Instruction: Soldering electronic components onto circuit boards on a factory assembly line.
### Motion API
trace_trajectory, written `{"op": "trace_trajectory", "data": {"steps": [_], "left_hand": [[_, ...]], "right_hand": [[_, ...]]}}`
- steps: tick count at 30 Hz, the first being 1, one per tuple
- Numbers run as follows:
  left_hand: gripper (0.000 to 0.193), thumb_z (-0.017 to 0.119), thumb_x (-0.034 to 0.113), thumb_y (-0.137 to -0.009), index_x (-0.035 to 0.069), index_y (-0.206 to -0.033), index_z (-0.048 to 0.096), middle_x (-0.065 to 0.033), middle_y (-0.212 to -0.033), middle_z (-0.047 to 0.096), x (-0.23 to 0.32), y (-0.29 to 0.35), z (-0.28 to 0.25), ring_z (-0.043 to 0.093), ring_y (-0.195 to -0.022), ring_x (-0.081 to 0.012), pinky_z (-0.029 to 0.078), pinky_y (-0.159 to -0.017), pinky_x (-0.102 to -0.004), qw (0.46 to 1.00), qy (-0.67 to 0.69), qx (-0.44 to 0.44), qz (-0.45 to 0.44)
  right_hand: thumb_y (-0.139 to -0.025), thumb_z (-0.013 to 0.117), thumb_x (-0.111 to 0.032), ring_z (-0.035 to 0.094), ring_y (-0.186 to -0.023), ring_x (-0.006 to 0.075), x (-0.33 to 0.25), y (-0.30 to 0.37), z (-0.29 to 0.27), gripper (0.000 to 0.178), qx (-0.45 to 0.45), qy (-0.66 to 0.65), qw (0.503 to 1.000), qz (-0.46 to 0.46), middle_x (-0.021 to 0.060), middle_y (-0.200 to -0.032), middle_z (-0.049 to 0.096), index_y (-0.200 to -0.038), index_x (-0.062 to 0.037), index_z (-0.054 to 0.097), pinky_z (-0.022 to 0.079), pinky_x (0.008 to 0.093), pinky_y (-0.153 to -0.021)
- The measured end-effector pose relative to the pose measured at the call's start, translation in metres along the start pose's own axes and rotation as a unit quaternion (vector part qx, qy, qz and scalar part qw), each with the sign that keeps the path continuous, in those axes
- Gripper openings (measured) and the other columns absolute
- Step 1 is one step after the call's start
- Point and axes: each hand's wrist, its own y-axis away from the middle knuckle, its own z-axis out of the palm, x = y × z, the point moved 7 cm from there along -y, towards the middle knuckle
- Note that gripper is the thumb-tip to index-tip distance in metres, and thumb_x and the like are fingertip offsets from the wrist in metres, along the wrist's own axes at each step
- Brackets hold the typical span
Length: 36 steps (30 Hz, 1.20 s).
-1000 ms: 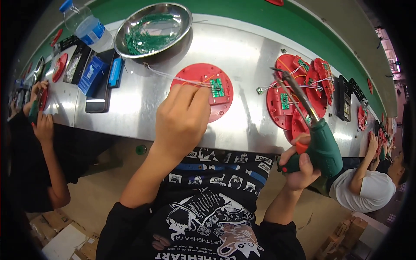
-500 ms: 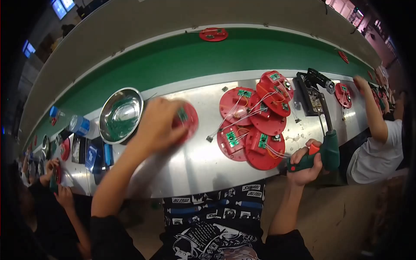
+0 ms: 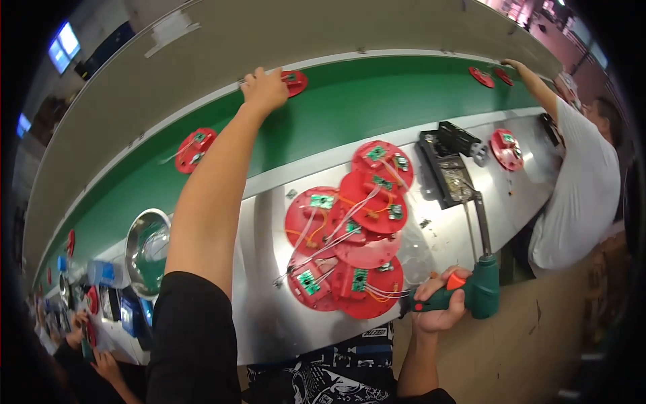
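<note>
My left arm stretches across to the green strip, where my left hand (image 3: 264,92) closes on the left edge of a red disc (image 3: 296,83); its fingertips are partly hidden. In my right hand (image 3: 441,306) is a green soldering gun (image 3: 483,289) with an orange trigger, gripped by its handle at the bench's near edge. The gun's metal barrel points away toward a black stand (image 3: 441,172). Between my arms, overlapping red discs (image 3: 367,252) with small green circuit boards and loose white and orange wires lie on the metal bench (image 3: 262,283).
Another red disc (image 3: 195,149) lies on the green strip (image 3: 377,94), left of my forearm. A steel bowl (image 3: 149,252) stands at the left, near a blue-capped bottle (image 3: 101,273). At the right, a person in a white shirt (image 3: 579,188) reaches to the strip.
My left hand has moved from a disc on the bench up to a disc on the green strip. The right hand still grips the soldering gun. The view has turned, shifting the pile leftward and down.
</note>
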Motion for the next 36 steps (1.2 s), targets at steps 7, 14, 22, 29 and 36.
{"op": "trace_trajectory", "data": {"steps": [7, 14, 22, 29, 36], "left_hand": [[0.054, 0.047, 0.056, -0.097, 0.013, -0.123, 0.069, -0.0181, -0.145, 0.050, -0.004, -0.035, 0.059, 0.046, -0.132, -0.0491, 0.038, -0.106, -0.0598, 0.985, 0.009, -0.152, -0.079], [0.040, 0.055, 0.046, -0.096, 0.013, -0.109, 0.072, -0.0186, -0.144, 0.050, -0.053, -0.012, 0.036, 0.049, -0.128, -0.0425, 0.038, -0.105, -0.0524, 0.983, 0.154, -0.072, 0.066], [0.026, 0.068, 0.026, -0.093, 0.001, -0.088, 0.071, -0.0113, -0.084, 0.067, -0.014, 0.166, -0.137, 0.063, -0.077, -0.0215, 0.052, -0.071, -0.0346, 0.887, 0.379, -0.217, 0.150], [0.018, 0.072, 0.018, -0.087, -0.001, -0.085, 0.069, -0.0206, -0.092, 0.067, -0.036, 0.337, -0.182, 0.064, -0.079, -0.0392, 0.051, -0.072, -0.0450, 0.939, 0.284, -0.159, 0.113], [0.019, 0.070, 0.020, -0.088, 0.001, -0.091, 0.071, -0.0205, -0.094, 0.072, -0.077, 0.386, -0.234, 0.071, -0.091, -0.0349, 0.055, -0.081, -0.0388, 0.964, 0.251, -0.083, -0.015]], "right_hand": [[-0.093, 0.049, -0.026, 0.052, -0.042, 0.0200, 0.012, 0.004, 0.001, 0.034, 0.058, 0.070, 0.994, 0.054, 0.0127, -0.065, 0.055, -0.112, 0.0008, 0.045, 0.048, 0.0330, -0.043], [-0.093, 0.049, -0.023, 0.054, -0.043, 0.0213, 0.008, 0.000, 0.000, 0.032, 0.084, 0.039, 0.995, 0.046, 0.0148, -0.080, 0.056, -0.114, 0.0015, 0.048, 0.048, 0.0334, -0.042], [-0.097, 0.048, -0.023, 0.054, -0.049, 0.0165, 0.010, -0.010, -0.012, 0.024, 0.085, 0.022, 0.996, 0.028, 0.0071, -0.086, 0.056, -0.108, -0.0013, 0.052, 0.046, 0.0296, -0.044], [-0.099, 0.045, -0.023, 0.052, -0.053, 0.0153, 0.011, -0.016, -0.006, 0.032, 0.060, 0.039, 0.997, 0.027, 0.0090, -0.091, 0.057, -0.115, 0.0029, 0.054, 0.044, 0.0284, -0.050], [-0.099, 0.049, -0.026, 0.054, -0.057, 0.0152, 0.008, -0.018, -0.010, 0.031, 0.027, 0.052, 0.997, 0.041, 0.0085, -0.093, 0.056, -0.112, 0.0010, 0.059, 0.044, 0.0285, -0.051]]}}
